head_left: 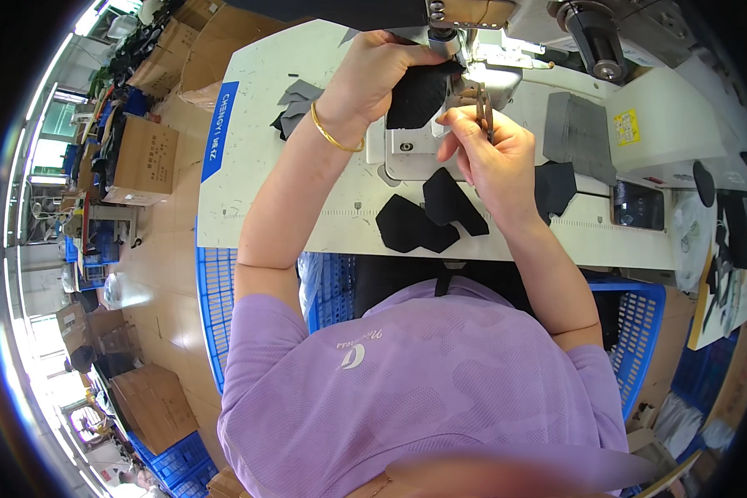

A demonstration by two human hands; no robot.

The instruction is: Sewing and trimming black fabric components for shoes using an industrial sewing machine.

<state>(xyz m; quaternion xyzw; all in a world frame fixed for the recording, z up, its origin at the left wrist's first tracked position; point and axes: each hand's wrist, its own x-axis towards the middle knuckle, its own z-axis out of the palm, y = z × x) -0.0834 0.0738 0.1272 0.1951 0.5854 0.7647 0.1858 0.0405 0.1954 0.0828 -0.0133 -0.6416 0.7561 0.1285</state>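
Note:
At the sewing machine (473,50), my left hand (365,83) grips a black fabric piece (419,98) by its upper left edge, close to the needle area. My right hand (494,149), just right of that piece, is closed round a pair of small metal thread snips (485,114), whose blades point up and away from me. Two cut black fabric pieces (407,224) lie on the white table (307,224) in front of my hands, partly overlapping. The machine head hides the far edge of the held piece.
Grey and black scraps (299,106) lie left of my left arm. A grey fabric stack (577,133), another dark piece (555,187) and a phone (638,205) are at the right. Blue plastic baskets (216,307) stand below the table's front edge. Cardboard boxes (144,158) line the floor at left.

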